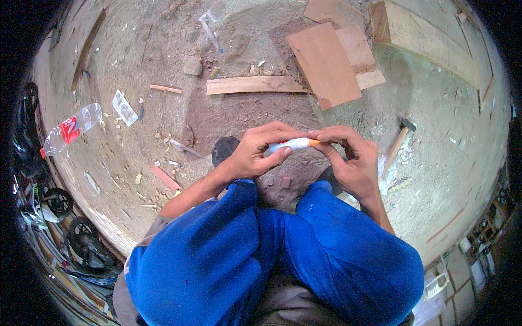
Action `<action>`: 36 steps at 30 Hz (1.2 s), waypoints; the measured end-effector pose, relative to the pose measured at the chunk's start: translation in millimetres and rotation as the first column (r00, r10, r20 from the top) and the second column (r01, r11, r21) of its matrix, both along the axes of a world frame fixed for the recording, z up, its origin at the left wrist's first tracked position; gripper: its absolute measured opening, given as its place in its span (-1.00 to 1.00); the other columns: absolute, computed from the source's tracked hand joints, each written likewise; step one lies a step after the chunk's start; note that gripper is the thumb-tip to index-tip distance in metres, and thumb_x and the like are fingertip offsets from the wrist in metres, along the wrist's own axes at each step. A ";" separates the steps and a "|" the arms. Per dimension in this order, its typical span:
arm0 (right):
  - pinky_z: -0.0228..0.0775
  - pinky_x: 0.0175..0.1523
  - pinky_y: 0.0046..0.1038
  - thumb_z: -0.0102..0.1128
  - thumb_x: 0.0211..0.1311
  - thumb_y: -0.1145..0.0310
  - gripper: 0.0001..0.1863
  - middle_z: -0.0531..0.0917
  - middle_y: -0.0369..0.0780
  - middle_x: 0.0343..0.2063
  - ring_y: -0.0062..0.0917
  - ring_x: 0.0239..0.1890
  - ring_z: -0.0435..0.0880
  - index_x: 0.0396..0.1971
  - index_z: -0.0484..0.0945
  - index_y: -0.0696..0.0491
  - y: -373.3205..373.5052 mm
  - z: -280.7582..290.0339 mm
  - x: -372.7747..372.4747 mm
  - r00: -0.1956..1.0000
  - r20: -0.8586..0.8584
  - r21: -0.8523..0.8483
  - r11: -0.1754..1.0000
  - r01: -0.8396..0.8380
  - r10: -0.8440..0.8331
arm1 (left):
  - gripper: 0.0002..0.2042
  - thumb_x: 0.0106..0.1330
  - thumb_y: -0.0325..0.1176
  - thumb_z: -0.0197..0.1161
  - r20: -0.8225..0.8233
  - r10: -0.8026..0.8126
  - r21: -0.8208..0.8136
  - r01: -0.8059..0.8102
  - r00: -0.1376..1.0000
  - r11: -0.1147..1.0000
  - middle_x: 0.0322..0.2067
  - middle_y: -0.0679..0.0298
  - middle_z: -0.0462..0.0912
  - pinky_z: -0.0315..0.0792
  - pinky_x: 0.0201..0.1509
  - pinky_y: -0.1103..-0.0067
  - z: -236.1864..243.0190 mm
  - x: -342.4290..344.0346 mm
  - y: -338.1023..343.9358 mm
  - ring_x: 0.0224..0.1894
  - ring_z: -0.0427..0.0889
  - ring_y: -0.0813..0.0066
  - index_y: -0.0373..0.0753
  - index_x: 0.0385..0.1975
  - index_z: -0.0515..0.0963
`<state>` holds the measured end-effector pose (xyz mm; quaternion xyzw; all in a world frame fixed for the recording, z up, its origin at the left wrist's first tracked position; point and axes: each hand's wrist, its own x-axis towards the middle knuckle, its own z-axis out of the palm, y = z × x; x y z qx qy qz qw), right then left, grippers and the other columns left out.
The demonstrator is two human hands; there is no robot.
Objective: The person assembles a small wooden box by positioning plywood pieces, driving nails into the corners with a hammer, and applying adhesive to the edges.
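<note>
You are holding a small white bottle (298, 144) between your hands, just above your knees, and it is lying almost level, with its orange tip (314, 142) pointing to 3 o'clock. Your left hand (262, 146) is closing around the body from 9 o'clock, thumb along its near side; your right hand (350, 151) is pinching the tip narrowly between thumb and fingers. Whether that tip is being tightened, loosened or pulled, I cannot tell. For good control, your left hand should be gripping firmly without squeezing, since the bottle looks soft enough to push its contents out. Your right fingertips should be turning or drawing the tip straight along the bottle's axis, because bending it sideways could be straining the neck. Tilting the tip slightly up towards 12 o'clock would probably be limiting drips, and pointing it away from your blue trousers (190, 261) would be safer.
</note>
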<state>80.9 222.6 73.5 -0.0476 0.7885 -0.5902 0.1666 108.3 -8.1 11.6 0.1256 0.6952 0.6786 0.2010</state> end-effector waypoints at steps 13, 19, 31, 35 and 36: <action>0.63 -0.15 -0.45 0.32 0.22 0.62 -0.86 0.78 -0.15 -0.27 -0.44 -0.25 0.80 -0.22 0.67 0.17 2.7 -7.8 4.5 0.983 -0.181 0.098 0.994 0.045 -0.027 | -0.72 0.60 -0.17 0.03 0.476 0.131 0.272 -0.288 0.870 0.918 -0.22 0.34 0.56 0.43 -0.22 0.66 -6.1 1.1 33.5 -0.25 0.58 0.67 -0.21 0.12 0.37; 0.50 -0.08 -0.54 0.02 0.58 0.23 -0.66 0.75 -0.21 -0.26 -0.58 -0.23 0.69 -0.20 0.66 0.20 38.0 -18.3 -3.7 0.935 0.035 0.026 0.935 0.353 -0.354 | -0.76 0.61 -0.23 0.01 0.464 0.066 0.302 -0.228 0.883 0.926 -0.23 0.31 0.61 0.41 -0.21 0.67 -14.7 2.1 41.7 -0.24 0.57 0.68 -0.19 0.11 0.38; 0.51 -0.06 -0.61 0.34 0.28 0.58 -0.88 0.71 -0.24 -0.30 -0.64 -0.23 0.67 -0.20 0.64 0.20 62.4 -7.5 3.1 0.866 0.192 0.207 0.881 0.424 -0.462 | -0.76 0.60 -0.20 0.03 0.399 0.063 0.334 -0.209 0.915 0.919 -0.19 0.31 0.63 0.44 -0.19 0.65 -23.6 4.5 46.7 -0.18 0.62 0.64 -0.19 0.08 0.40; 0.49 -0.10 -0.63 0.37 0.25 0.60 -0.79 0.66 -0.30 -0.30 -0.70 -0.24 0.62 -0.17 0.53 0.14 60.8 -17.3 7.7 0.893 0.182 -0.025 0.905 0.424 -0.413 | -0.73 0.60 -0.15 0.04 0.391 0.056 0.303 -0.187 0.918 0.935 -0.21 0.31 0.63 0.43 -0.19 0.65 -19.3 3.3 47.9 -0.20 0.60 0.64 -0.20 0.07 0.41; 0.49 -0.10 -0.63 0.37 0.25 0.60 -0.79 0.66 -0.30 -0.30 -0.70 -0.24 0.62 -0.17 0.53 0.14 59.0 -19.0 8.9 0.892 0.183 -0.025 0.905 0.425 -0.414 | -0.71 0.59 -0.12 0.04 0.397 0.069 0.297 -0.199 0.915 0.934 -0.25 0.31 0.65 0.42 -0.19 0.66 -18.3 3.4 49.1 -0.24 0.57 0.65 -0.20 0.07 0.41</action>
